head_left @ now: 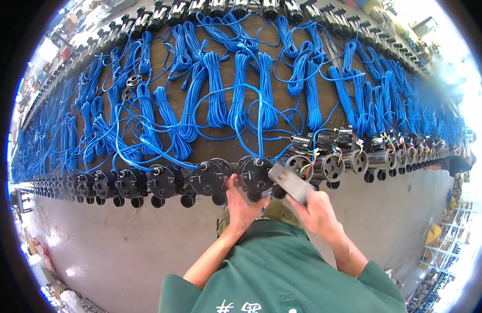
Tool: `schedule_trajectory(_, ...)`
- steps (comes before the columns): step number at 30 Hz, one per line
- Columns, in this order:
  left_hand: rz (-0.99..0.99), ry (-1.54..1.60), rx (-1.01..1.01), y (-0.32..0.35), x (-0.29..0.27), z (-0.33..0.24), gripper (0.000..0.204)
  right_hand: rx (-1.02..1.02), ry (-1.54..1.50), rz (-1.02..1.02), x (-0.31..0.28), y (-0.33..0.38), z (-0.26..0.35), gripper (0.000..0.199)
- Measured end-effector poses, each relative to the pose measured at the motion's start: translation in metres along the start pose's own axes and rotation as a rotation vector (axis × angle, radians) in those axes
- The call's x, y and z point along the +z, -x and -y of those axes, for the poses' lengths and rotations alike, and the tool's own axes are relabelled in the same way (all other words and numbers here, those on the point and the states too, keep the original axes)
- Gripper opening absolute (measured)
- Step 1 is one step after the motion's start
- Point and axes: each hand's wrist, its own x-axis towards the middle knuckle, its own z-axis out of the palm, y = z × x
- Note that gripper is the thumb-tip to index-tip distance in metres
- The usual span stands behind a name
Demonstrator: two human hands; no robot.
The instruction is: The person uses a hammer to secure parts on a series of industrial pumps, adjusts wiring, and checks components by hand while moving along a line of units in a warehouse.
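Observation:
Round black end caps with short fittings face me along the near table edge. My left hand (pixel 242 207) braces one black end cap (pixel 255 176) from below, fingers at its left side and thumb beneath its right. In my right hand (pixel 319 213) is a flat grey rectangular block (pixel 291 183), blurred by motion. Its far end touches or nearly touches the right side of that cap; I cannot tell which. A blue cable (pixel 260 125) rises from the cap's top and loops back over the table. Another black end cap (pixel 209 177) sits just left of my left hand.
Open-ended metal cylinders (pixel 329 168) with coloured wires line the edge on the right. Bundled blue cables (pixel 215 91) cover much of the brown tabletop (pixel 220 148). More cylinders (pixel 217 9) stand along the far edge. Shelving (pixel 444 250) is at the lower right.

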Motion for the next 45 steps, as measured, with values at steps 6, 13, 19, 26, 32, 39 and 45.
schedule_trajectory(6,-0.185,0.213,0.228,-0.026,0.016,-0.011,0.123,0.075,-0.186,0.076,-0.007,-0.01,0.049,0.029)
schedule_trajectory(13,-0.188,0.401,0.233,-0.035,0.041,0.016,0.091,0.167,-0.233,0.137,0.044,-0.03,0.018,0.034)
schedule_trajectory(19,-0.151,0.236,0.189,-0.024,0.034,-0.021,0.104,0.164,-0.494,-0.215,-0.008,0.038,-0.055,0.033)
schedule_trajectory(26,-0.329,-0.081,-0.037,0.058,0.06,-0.011,0.051,0.303,0.223,-0.585,-0.122,0.078,-0.217,0.042)
schedule_trajectory(32,0.094,-0.538,-0.052,0.1,0.124,0.113,0.028,0.032,0.244,-0.443,-0.155,0.048,-0.294,0.041)
schedule_trajectory(39,0.733,-0.689,-0.457,0.123,0.177,0.137,0.043,-0.254,0.308,-0.743,-0.133,0.055,-0.299,0.058)
schedule_trajectory(45,0.624,-0.833,-0.501,0.145,0.195,0.126,0.034,0.082,-0.174,-0.229,0.017,0.153,-0.448,0.015)
